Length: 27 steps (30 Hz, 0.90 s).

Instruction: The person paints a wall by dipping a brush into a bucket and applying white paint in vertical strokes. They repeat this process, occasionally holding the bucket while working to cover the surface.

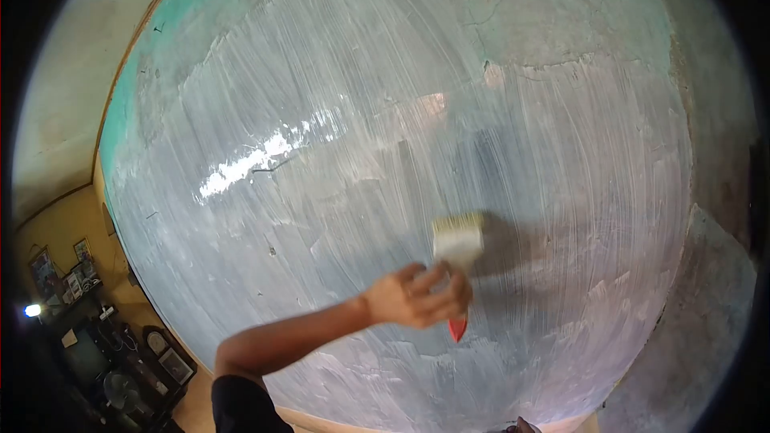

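Fingers curled round its handle, my left hand (421, 297) grips a wide paintbrush (459, 244). Pale bristles point upward, the part below them is coated white, and a red handle end sticks out under the hand. The brush is at the wall (361, 216), its shadow falling just to the right. Streaky whitish-grey strokes cover much of this wall, with a shiny wet patch at upper left. At the bottom edge only a small dark bit of what looks like my right hand (523, 426) shows; its fingers are mostly cut off.
Bare grey plaster with cracks and green paint (180, 0) run along the wall's top. A nail (158, 29) sticks out at upper left. To the lower left stand a fan (122, 391), framed pictures (44, 269) and a lit lamp (32, 310). Another grey wall (690, 329) adjoins at right.
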### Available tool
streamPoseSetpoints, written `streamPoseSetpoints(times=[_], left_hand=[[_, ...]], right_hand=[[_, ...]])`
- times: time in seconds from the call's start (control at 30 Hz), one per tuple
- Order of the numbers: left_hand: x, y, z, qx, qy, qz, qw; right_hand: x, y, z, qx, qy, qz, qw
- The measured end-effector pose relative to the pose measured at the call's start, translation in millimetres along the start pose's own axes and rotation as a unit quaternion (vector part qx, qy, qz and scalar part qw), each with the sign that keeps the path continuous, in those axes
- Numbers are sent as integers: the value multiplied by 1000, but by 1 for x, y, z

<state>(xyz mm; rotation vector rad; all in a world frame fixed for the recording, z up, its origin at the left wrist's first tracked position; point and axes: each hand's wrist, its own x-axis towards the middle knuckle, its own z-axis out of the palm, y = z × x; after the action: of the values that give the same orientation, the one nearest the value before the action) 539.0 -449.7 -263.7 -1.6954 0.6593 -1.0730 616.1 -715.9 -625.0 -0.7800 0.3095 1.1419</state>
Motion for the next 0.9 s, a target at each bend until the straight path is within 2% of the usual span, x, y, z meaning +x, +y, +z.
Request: streamPoseSetpoints(times=[0.07, 0.13, 0.17, 0.23, 0.33, 0.37, 0.4, 0.43, 0.47, 0.53, 0.6, 0.63, 0.73, 0.8, 0.9], left_hand=[[-16, 44, -6, -79, 20, -57, 995], [-28, 95, -15, -159, 48, -132, 977], [-33, 122, -22, -226, 48, -169, 958], [-46, 182, -33, -342, 47, -301, 889], [-68, 262, -43, -491, 24, -519, 699], [-72, 279, -45, -504, 24, -516, 692], [-76, 299, -49, -506, 21, -640, 578], [-77, 313, -56, -493, 11, -748, 444], [-80, 319, -62, -497, 10, -787, 365], [-86, 315, -73, -524, -4, -790, 318], [-93, 315, -77, -539, -8, -780, 318], [-94, 311, -78, -541, -23, -771, 336], [-90, 298, -77, -554, -24, -763, 332], [-88, 299, -70, -532, -31, -748, 395], [-70, 288, -70, -533, -42, -735, 417]], right_hand=[[-8, -2, 8, -14, 15, 3, 1000], [-15, -4, 10, 29, -58, 62, 996], [-12, 1, 7, 25, -67, 53, 996], [-15, 10, 11, 39, -68, 53, 995], [-16, 20, 11, 18, -76, -3, 997], [-8, 21, 4, 53, -112, 42, 991], [-4, 25, -3, 85, -145, 87, 982], [-8, 30, 2, 69, -141, 72, 985], [-15, 32, 7, 74, -121, 73, 987], [-26, 34, 18, 68, -170, 76, 980], [-27, 36, 22, 71, -184, 70, 978], [-26, 36, 22, 78, -171, 70, 980], [-39, 30, 41, 76, -169, 51, 981], [-46, 22, 45, 75, -170, 45, 982], [-55, 7, 50, 66, -180, 34, 981]])
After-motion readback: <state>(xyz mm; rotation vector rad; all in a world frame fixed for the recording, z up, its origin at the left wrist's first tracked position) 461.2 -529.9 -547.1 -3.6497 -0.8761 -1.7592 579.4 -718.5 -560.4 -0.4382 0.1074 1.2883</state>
